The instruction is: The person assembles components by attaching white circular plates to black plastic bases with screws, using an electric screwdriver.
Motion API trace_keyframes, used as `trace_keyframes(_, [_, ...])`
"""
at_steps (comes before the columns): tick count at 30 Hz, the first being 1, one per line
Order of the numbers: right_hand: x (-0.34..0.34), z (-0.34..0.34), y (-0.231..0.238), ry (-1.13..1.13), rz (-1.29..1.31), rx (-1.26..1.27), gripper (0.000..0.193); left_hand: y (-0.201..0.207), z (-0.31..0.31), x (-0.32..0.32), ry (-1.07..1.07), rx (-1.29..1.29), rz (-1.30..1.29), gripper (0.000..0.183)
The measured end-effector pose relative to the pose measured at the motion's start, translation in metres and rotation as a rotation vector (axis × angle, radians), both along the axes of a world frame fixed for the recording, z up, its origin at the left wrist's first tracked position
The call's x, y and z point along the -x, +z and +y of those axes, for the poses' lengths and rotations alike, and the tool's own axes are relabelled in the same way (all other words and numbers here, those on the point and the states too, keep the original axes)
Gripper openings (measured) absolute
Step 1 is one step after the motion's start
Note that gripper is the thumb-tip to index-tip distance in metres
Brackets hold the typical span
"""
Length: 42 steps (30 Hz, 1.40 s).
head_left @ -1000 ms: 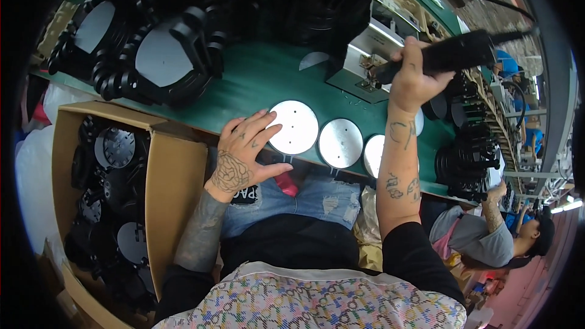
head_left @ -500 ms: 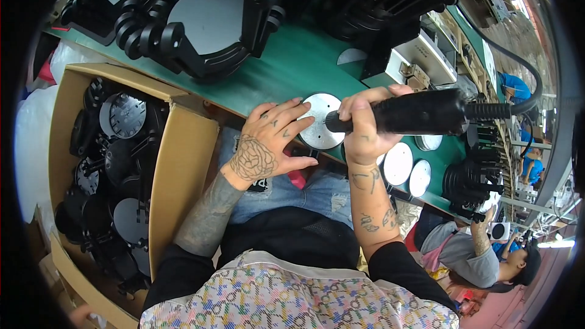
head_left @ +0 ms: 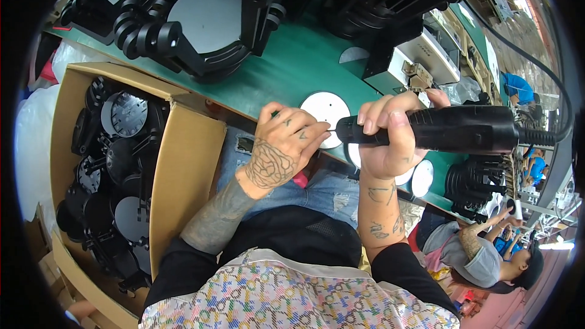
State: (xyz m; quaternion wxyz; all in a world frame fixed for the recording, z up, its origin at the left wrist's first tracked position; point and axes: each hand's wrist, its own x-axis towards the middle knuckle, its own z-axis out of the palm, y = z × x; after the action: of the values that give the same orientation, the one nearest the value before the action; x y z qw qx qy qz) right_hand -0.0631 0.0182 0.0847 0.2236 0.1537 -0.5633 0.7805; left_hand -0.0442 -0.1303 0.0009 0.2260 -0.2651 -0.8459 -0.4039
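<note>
My right hand (head_left: pixel 393 140) grips a black electric screwdriver (head_left: pixel 463 129), held nearly level with its cord running off to the right. Its thin bit points left, toward the fingertips of my left hand (head_left: pixel 283 143). Those fingers are pinched together by the bit's tip; whatever is between them is too small to make out. Just beyond my fingers lies a white round disc (head_left: pixel 323 105) with small holes, at the near edge of the green tabletop (head_left: pixel 274 64). The bit is off the disc's middle, over its near right rim.
At left stands an open cardboard box (head_left: pixel 190 161) full of black parts with round faces. Black jointed assemblies with grey round plates (head_left: pixel 207 15) crowd the table's far side. More white discs (head_left: pixel 423 180), a metal machine (head_left: pixel 429 55) and a co-worker (head_left: pixel 460 248) are to the right.
The screwdriver has moved right, away from the disc's middle. My left hand has gone from lying spread on the disc's edge to a pinch beside the bit.
</note>
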Motion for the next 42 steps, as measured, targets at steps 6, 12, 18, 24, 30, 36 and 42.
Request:
trace_keyframes(6, [-0.005, 0.001, 0.001, -0.006, -0.004, -0.001, 0.057, -0.001, 0.005, -0.006, 0.018, -0.034, 0.027, 0.02])
trace_keyframes(12, [-0.002, 0.001, -0.01, 0.002, 0.015, -0.033, 0.057, 0.001, 0.003, -0.007, 0.037, -0.054, -0.067, 0.041])
trace_keyframes(18, [0.019, 0.005, -0.039, -0.071, 0.003, -0.135, 0.051, -0.014, 0.004, -0.004, 0.093, 0.195, -0.198, 0.085])
trace_keyframes(24, [0.016, 0.002, -0.043, -0.039, -0.021, -0.089, 0.05, -0.009, 0.005, -0.002, 0.083, 0.2, -0.21, 0.082])
trace_keyframes(30, [0.019, 0.009, -0.044, -0.024, -0.016, -0.056, 0.056, -0.011, 0.007, -0.001, 0.093, 0.216, -0.209, 0.081])
trace_keyframes(36, [0.057, 0.068, 0.039, -0.406, 0.224, 0.027, 0.047, -0.013, 0.005, -0.002, 0.105, 0.262, -0.196, 0.082])
trace_keyframes(42, [0.09, 0.109, 0.018, -0.48, 0.197, -0.18, 0.036, -0.017, 0.008, 0.002, 0.092, 0.296, -0.197, 0.084])
